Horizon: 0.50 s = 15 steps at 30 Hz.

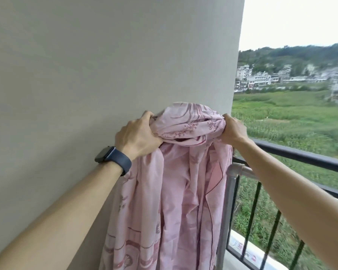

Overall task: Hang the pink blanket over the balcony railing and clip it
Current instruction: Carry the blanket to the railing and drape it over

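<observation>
Head view, looking out along both forearms. Left hand (pixel 139 136): fingers curled tight round a bunched fistful of the pink blanket (pixel 183 191), knuckles up, fingertips buried in the cloth. Right hand (pixel 233 129): also clenched on a gathered wad of the same cloth, level with the left, back of the hand toward the camera. Between the two hands the fabric humps up in a rounded roll with a darker floral print. Below them it falls in long loose folds and runs out of frame at the bottom. Whether the roll rests on anything behind it cannot be told. Dark smartwatch (pixel 113 157) on the left wrist, just behind that hand. Plain pale wall (pixel 105 65) beyond and to the left of the left hand; the blanket hangs close against its outer corner. Below the right hand, a grey metal pipe (pixel 246 169) with an elbow joint, its upright partly covered by the hanging folds. Black balcony railing (pixel 300 155) runs off to the right from beneath the right wrist; the blanket's right edge reaches its near end. Far beyond the right hand: green field (pixel 291 117), pale buildings (pixel 261 76), wooded hills
</observation>
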Motion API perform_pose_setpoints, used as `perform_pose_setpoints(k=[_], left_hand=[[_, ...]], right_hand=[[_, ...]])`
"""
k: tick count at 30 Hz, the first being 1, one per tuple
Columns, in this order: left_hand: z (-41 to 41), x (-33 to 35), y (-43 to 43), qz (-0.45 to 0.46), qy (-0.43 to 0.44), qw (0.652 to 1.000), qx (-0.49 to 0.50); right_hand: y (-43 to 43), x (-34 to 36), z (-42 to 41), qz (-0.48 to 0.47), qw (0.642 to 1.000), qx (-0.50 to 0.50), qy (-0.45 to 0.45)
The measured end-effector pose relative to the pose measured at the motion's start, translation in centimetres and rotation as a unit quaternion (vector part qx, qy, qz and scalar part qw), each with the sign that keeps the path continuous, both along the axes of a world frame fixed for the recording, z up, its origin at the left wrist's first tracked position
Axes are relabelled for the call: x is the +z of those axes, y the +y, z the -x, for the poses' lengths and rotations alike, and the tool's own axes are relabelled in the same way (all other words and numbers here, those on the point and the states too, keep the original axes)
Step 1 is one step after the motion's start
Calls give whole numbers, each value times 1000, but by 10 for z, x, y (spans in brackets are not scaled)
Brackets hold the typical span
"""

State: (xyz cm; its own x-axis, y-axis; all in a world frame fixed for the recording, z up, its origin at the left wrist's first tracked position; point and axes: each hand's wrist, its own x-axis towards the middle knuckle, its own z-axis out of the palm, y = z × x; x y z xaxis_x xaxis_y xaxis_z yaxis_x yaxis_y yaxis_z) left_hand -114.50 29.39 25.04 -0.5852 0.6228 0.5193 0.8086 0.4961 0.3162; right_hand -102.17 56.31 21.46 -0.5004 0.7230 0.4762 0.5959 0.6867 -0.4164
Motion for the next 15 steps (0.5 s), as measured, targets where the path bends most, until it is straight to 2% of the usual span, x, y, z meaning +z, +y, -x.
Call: perform_pose_setpoints(k=[8,15], left_hand=[[-105,9,50,-11,10,993,-120],[-249,28,38,-87,76,980,-162]], right_hand=[[13,7,-160,20,996,-82,37],[-3,6,-295,-21,990,-84,109]])
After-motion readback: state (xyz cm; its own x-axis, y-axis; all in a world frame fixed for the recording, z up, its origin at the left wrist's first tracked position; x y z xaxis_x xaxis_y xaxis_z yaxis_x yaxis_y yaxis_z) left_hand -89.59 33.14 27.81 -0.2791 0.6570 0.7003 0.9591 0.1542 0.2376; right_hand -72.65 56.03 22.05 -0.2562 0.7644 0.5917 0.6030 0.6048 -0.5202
